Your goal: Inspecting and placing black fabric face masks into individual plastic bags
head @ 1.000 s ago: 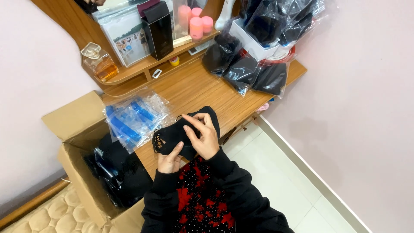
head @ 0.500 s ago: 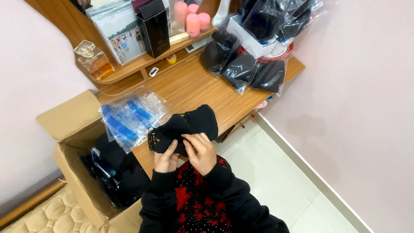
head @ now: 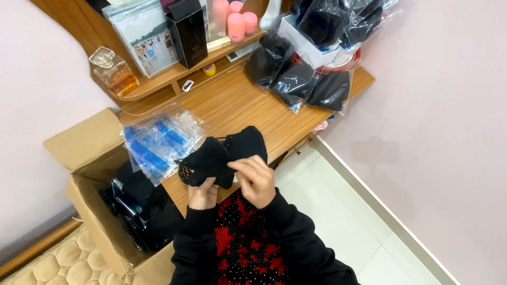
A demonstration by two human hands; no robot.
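Observation:
A black fabric piece (head: pixel 222 153) with a lacy edge is held over the near edge of the wooden desk (head: pixel 248 105). My left hand (head: pixel 202 193) grips its lower left part from below. My right hand (head: pixel 256 178) pinches its lower right edge with the fingers curled on the cloth. Both sleeves are black, over a red and black patterned top.
A stack of clear bags with blue contents (head: pixel 158 140) lies on the desk's left end. An open cardboard box (head: pixel 95 174) holding black bagged items stands at left. Bagged black pieces (head: pixel 296 79) lie at the far right. A shelf carries a perfume bottle (head: pixel 113 71), a black carton (head: pixel 187 31) and pink candles (head: pixel 235 21).
My right hand has moved from the top of the black piece down to its lower right edge. The piece has been turned and opened out a little.

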